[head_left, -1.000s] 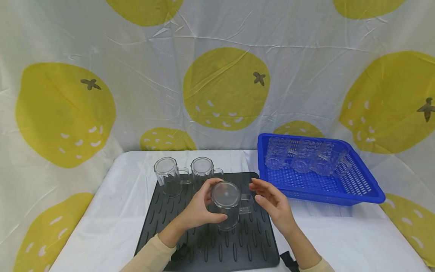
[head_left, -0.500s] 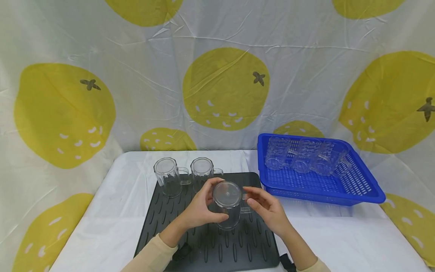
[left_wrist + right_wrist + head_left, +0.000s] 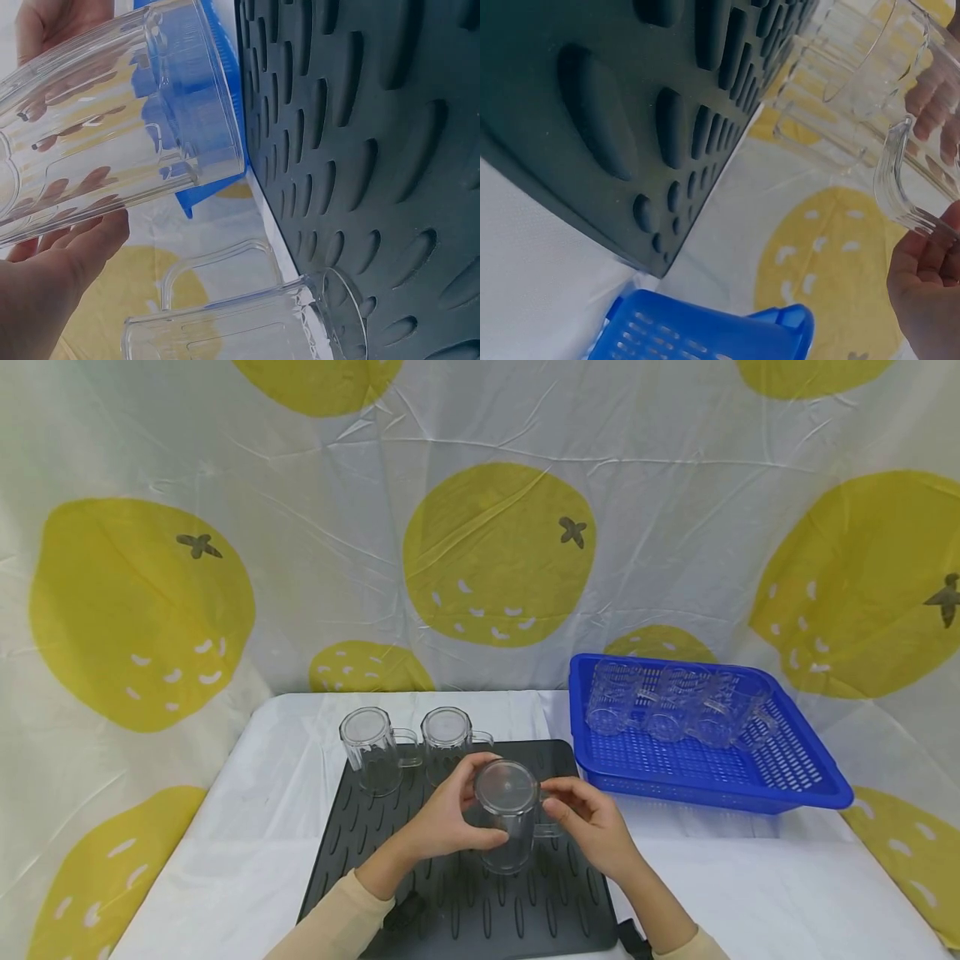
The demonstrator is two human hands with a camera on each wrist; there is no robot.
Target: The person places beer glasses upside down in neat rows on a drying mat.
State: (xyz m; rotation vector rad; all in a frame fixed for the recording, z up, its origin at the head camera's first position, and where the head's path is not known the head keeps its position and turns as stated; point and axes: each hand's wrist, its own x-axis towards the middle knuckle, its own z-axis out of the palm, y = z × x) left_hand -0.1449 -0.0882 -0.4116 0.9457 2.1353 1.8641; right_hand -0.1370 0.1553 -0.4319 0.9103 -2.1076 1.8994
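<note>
A clear glass mug (image 3: 508,847) is held bottom up over the dark ribbed mat (image 3: 487,918). My left hand (image 3: 450,814) grips its body from the left, thumb in front and fingers behind. At the mug's right side, my right hand (image 3: 592,831) pinches the upper part of the handle; the right wrist view shows those fingers (image 3: 926,259) at the handle. The left wrist view has the mug's rim close to the mat; whether they touch I cannot tell. Two more glass mugs, one left (image 3: 371,752) and one right (image 3: 444,739), stand bottom up at the mat's far edge, handles to the right.
A blue perforated basket (image 3: 787,797) stands at the back right, with several glass mugs (image 3: 666,706) lying at its far side. White cloth (image 3: 720,877) covers the table. Behind it hangs a sheet (image 3: 315,552) printed with yellow fruit.
My right hand has come left and down to the mug's handle and taken hold of it. The mug, gripped in my left hand throughout, has shifted slightly right.
</note>
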